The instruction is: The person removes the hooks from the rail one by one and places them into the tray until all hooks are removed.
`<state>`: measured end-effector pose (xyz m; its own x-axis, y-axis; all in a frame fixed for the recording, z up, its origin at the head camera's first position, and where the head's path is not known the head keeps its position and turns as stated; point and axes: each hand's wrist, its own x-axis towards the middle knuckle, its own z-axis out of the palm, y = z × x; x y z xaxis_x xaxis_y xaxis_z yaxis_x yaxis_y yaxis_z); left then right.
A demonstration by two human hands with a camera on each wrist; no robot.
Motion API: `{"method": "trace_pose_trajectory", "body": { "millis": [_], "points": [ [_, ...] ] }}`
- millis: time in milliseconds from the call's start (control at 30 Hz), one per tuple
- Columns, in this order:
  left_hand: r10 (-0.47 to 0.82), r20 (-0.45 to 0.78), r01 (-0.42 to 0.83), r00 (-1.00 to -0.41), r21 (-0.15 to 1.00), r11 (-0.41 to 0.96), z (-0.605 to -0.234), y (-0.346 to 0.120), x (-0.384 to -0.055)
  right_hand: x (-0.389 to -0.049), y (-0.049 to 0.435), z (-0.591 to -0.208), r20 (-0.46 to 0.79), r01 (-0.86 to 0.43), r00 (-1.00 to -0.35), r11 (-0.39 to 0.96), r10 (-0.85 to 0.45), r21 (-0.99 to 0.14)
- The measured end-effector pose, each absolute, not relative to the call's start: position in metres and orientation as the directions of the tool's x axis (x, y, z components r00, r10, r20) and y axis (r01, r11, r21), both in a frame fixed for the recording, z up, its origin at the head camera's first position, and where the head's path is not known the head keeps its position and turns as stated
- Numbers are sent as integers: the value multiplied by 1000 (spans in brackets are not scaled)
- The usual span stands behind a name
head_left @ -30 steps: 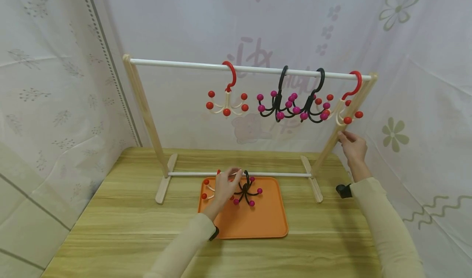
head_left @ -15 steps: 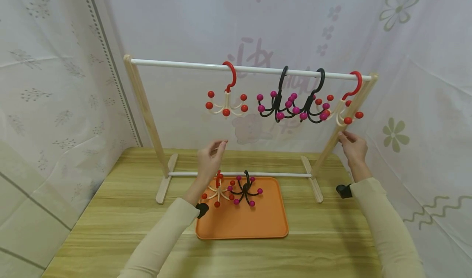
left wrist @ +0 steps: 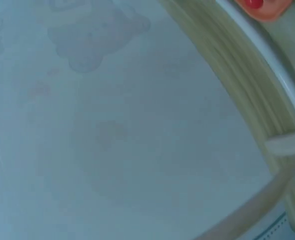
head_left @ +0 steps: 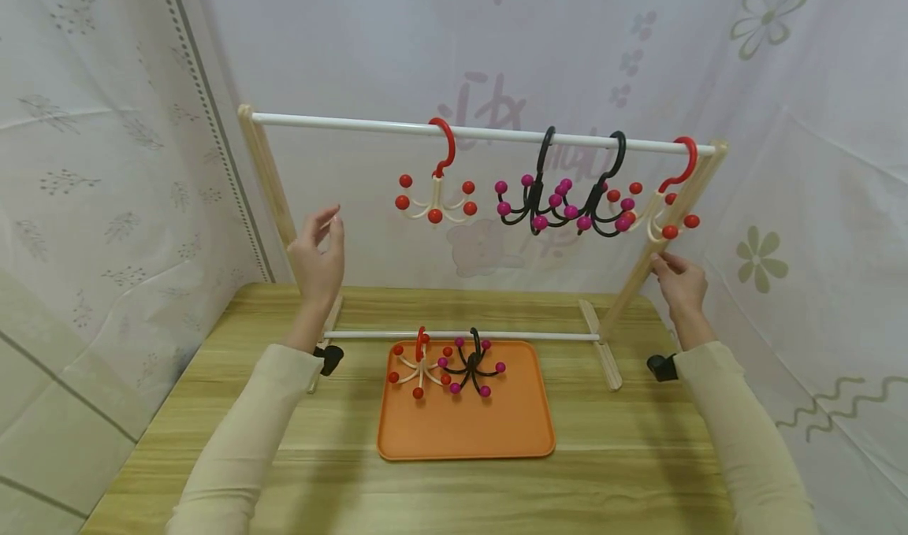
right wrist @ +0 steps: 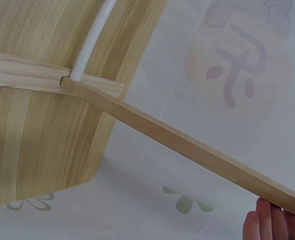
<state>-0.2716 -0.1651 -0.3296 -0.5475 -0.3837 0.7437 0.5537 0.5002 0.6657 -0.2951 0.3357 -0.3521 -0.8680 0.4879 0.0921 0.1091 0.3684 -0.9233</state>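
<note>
In the head view my left hand (head_left: pixel 321 259) is raised just in front of the rack's left wooden post (head_left: pixel 268 169), fingers loosely bent, holding nothing. Whether it touches the post cannot be told; the left wrist view shows the post (left wrist: pixel 257 207) but no hand. My right hand (head_left: pixel 682 289) pinches the right wooden post (head_left: pixel 627 287); fingers (right wrist: pixel 272 222) lie along one side of it in the right wrist view. Cream hangers with red hooks (head_left: pixel 445 153) and black hangers with magenta balls (head_left: pixel 535 196) hang from the white top rail (head_left: pixel 340 124).
Below, an orange tray (head_left: pixel 468 432) holds a cream hanger with red balls (head_left: pixel 420 369) and a black hanger with magenta balls (head_left: pixel 473 365). A white lower bar (head_left: pixel 546 336) joins the posts above the wooden table (head_left: pixel 234 409). Patterned curtains surround it.
My left hand has risen from over the tray and moved left to the left post, with nothing in it. My right hand stays on the right post. The hangers keep their places.
</note>
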Motion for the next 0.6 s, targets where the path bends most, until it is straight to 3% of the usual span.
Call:
{"method": "trace_pose_trajectory", "body": {
  "millis": [67,167,300,467,600],
  "points": [
    [-393,775,601,-494,632,490,-327,-174,-276,-295,336,-352,91,112,-867,371,490,-922],
    [-416,781,588,-465,624,514,-324,-184,-279,-295,336,-352,87,120,-867,376,491,-919],
    [-440,753,527,-489,657,539,-319,-195,-281,-295,336,-352,83,125,-867,375,492,-918],
    [-460,681,401,-569,719,568,-312,-205,-282,-295,336,-353,97,107,-867,373,489,-922],
    [-480,665,356,-572,729,585,-308,-209,-284,-294,335,-352,110,91,-868,373,484,-924]
  ]
}}
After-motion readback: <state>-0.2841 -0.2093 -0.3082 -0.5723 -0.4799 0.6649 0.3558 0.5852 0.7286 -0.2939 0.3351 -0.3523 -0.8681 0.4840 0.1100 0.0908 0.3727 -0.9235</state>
